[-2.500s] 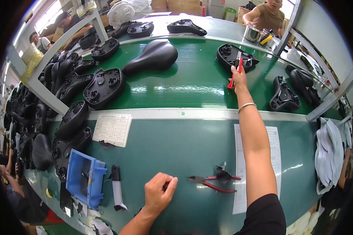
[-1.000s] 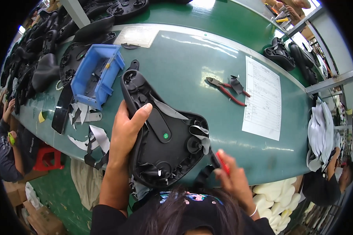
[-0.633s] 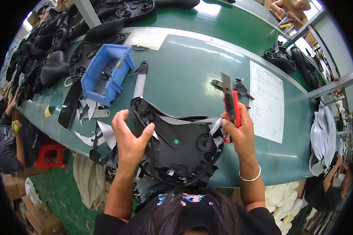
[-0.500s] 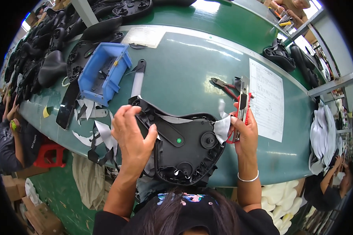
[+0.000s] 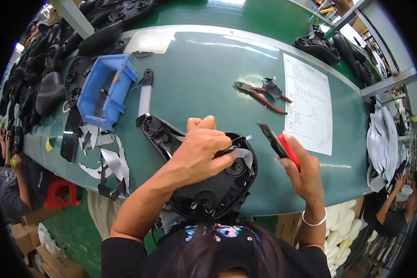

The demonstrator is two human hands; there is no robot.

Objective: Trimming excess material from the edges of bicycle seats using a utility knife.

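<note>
A black bicycle saddle lies upside down at the near edge of the green table, its plastic underside up. My left hand rests on its middle and pinches a grey flap of cover material by the rim. My right hand hovers just right of the saddle, gripping a red utility knife with the dark blade pointing up and left, clear of the saddle.
A blue parts bin and grey offcuts lie at left. Red-handled pliers and a paper sheet sit at right. Many black saddles crowd the left rack. Other people stand at both sides.
The right hand fetched the red knife from the far conveyor. The saddle came to the near edge and was turned. Now the left hand covers its middle, and the knife has lifted off its rim.
</note>
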